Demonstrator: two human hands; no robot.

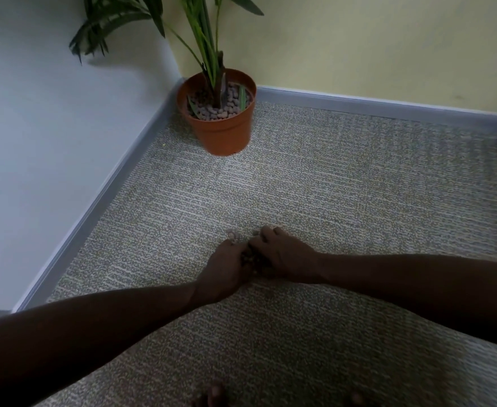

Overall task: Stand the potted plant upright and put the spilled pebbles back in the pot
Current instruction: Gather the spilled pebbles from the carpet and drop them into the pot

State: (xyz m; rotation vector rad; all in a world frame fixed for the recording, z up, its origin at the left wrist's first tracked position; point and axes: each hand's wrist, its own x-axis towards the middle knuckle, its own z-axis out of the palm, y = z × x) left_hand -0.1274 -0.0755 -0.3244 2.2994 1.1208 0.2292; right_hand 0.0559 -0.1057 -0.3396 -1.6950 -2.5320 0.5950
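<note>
The orange pot [225, 133] stands upright in the corner of the room, with a green leafy plant [209, 48] rising from it and brown pebbles [226, 108] filling its top. On the carpet in the middle of the view, my left hand [222, 270] and my right hand [282, 255] are cupped together, side by side. A clump of spilled pebbles [251, 259] shows in the gap between them. A few loose pebbles [233, 235] lie on the carpet just beyond my fingertips.
Grey speckled carpet [329, 177] covers the floor. A white wall [50, 127] with a grey skirting board runs along the left, and a yellow wall [388, 48] runs along the back. My toes [215, 395] show at the bottom edge.
</note>
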